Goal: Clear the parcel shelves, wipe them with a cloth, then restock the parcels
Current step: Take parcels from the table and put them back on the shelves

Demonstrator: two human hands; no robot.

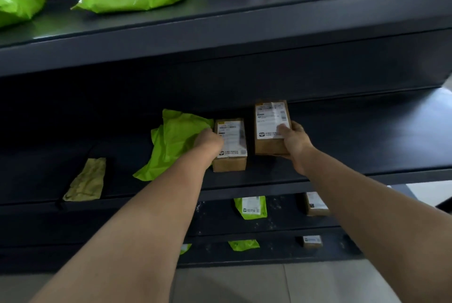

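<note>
Clearing seems underway: on the middle shelf (367, 146) the right hand (294, 141) grips the taller box (269, 119), thumb across its label, the left hand (208, 142) covers the smaller box's (232, 146) edge, fingers hidden, so next lift both clear.

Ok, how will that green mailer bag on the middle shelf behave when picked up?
Probably floppy: the green mailer bag is creased and folded over, so it should sag. Its smooth plastic may slip in a grip. It lies fairly flat, so likely light.
</note>
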